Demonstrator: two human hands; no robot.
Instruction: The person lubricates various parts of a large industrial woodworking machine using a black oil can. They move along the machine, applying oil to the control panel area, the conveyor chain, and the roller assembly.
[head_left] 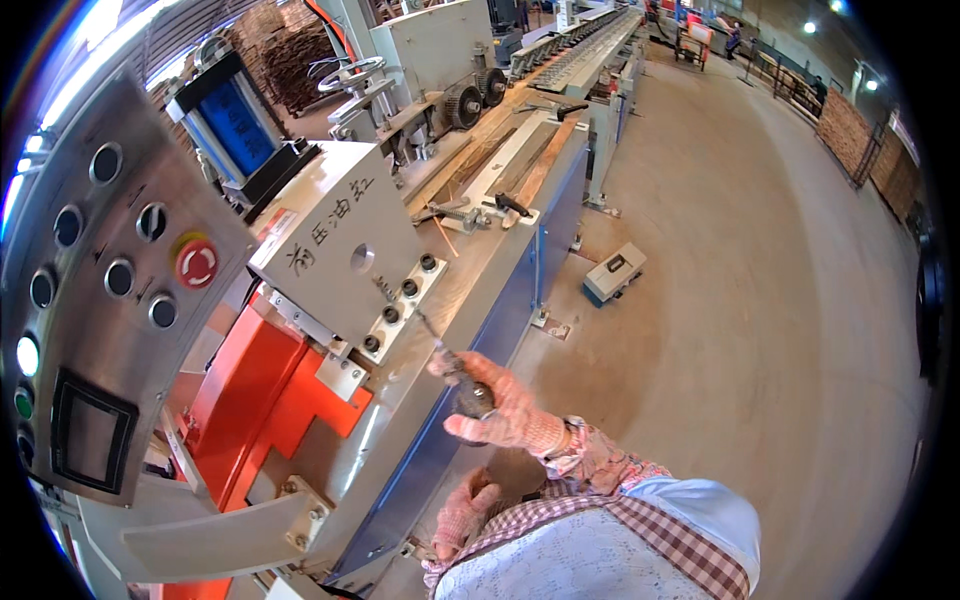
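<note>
My right hand point(512, 410), in a pinkish knitted glove, grips a dark hand tool point(474, 398) with a long thin nozzle; its exact kind is unclear. The nozzle points up and left toward a bolted metal plate point(402, 312) at the foot of a pale machine block point(335, 235). Several black bolts sit in that plate. Lower down, close to my checked apron point(660, 530), my left hand point(465, 513) is gloved too, its fingers curled in. Whatever lies inside them, if anything, is hidden.
At left stands a steel control panel point(110, 230) with several buttons and a red stop knob point(197, 262). Orange machine parts point(250, 390) lie below it. The machine bed point(500, 240) runs away, carrying wood strips and clamps. A grey box point(613, 275) rests on the floor.
</note>
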